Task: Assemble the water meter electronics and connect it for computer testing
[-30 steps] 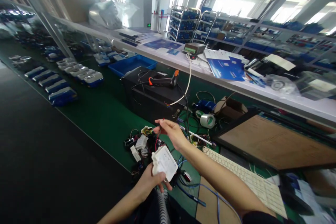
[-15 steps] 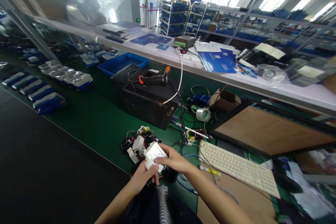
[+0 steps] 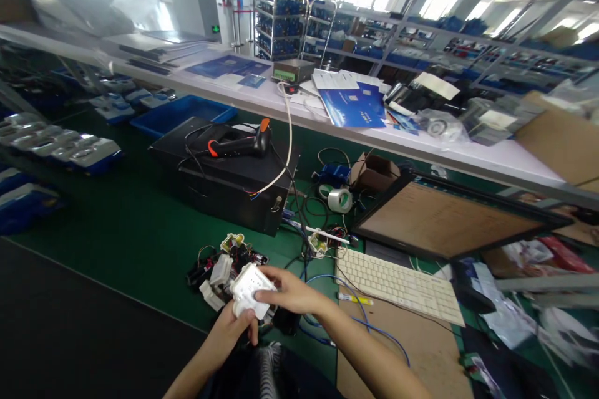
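Between my hands is a white plastic housing (image 3: 250, 287) with a row of small dark dots on its face. My left hand (image 3: 235, 324) grips its lower edge, thumb on the face. My right hand (image 3: 285, 292) holds the upper right side, with its thumb lying across the front. The underside of the housing is hidden. Just behind it on the green bench lies a cluster of white plastic parts (image 3: 221, 270) with wires and dark components. A striped grey cord or sleeve (image 3: 269, 371) runs down below my hands.
A black computer case (image 3: 219, 181) bears a barcode scanner (image 3: 241, 144). To the right are a cream keyboard (image 3: 397, 283), a monitor (image 3: 453, 215), blue cable (image 3: 365, 318) and a yellow marker (image 3: 355, 299). Tape rolls (image 3: 339, 199) sit behind. A white shelf (image 3: 224, 90) crosses above the bench.
My view has turned to the right, so the bench and its things appear shifted left. Both hands still hold the white housing, with nearly the same grip.
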Action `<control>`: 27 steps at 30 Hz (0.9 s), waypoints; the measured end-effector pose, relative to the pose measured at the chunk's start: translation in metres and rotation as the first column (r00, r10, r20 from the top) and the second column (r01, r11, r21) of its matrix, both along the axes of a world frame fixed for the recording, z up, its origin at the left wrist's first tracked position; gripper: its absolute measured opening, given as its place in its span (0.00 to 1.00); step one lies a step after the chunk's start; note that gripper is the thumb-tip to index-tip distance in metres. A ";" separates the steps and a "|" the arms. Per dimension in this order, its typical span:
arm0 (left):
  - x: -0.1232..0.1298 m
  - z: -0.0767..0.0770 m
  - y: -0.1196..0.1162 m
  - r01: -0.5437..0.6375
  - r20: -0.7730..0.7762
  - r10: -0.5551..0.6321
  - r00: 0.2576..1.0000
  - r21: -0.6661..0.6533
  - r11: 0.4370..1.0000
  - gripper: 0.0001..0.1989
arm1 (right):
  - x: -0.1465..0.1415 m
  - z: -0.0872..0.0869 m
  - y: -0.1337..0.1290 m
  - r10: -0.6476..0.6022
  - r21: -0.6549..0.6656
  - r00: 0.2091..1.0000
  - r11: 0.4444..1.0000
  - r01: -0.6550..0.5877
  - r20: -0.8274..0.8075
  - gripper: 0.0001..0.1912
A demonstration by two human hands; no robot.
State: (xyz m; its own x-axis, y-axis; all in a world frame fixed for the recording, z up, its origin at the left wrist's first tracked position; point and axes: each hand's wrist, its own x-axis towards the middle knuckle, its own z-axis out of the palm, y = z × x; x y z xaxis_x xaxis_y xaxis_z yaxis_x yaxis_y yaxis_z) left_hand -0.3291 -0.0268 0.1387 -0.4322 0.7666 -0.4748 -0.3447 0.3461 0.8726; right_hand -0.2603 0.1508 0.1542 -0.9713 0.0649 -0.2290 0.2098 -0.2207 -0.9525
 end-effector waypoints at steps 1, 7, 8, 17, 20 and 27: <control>-0.003 0.001 0.001 0.002 -0.026 -0.002 1.000 -0.017 1.000 0.26 | 0.002 0.001 0.016 -0.040 0.065 0.999 0.997 0.040 -0.001 0.28; -0.034 0.001 0.005 -0.338 0.041 0.351 0.935 -0.191 0.922 0.32 | 0.010 -0.031 0.172 -0.401 0.604 0.906 0.759 0.244 0.138 0.15; -0.041 -0.002 0.004 -0.374 0.038 0.392 0.919 -0.234 0.898 0.33 | 0.011 -0.043 0.195 -0.411 0.678 0.892 0.712 0.184 0.189 0.12; -0.079 -0.015 -0.018 -0.418 -0.252 0.333 0.908 -0.528 0.740 0.35 | 0.020 -0.112 0.243 -0.165 0.842 0.900 0.452 -0.295 0.403 0.04; -0.078 -0.017 -0.023 -0.437 -0.304 0.319 0.898 -0.531 0.726 0.39 | 0.026 -0.100 0.247 -0.186 0.893 0.927 0.382 -0.236 0.325 0.03; -0.074 -0.031 -0.030 -0.505 -0.585 0.171 0.793 -0.472 0.723 0.52 | 0.032 -0.028 0.244 -0.426 0.954 0.902 0.236 0.184 -0.069 0.10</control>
State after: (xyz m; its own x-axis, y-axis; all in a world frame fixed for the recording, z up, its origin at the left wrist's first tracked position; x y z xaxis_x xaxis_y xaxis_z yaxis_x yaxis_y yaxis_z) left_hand -0.4029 -0.0569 0.1077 -0.8920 0.1624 -0.4219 -0.1493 0.7751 0.6140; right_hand -0.2287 0.3951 0.1260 -0.7751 0.6287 0.0621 0.5201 0.6909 -0.5022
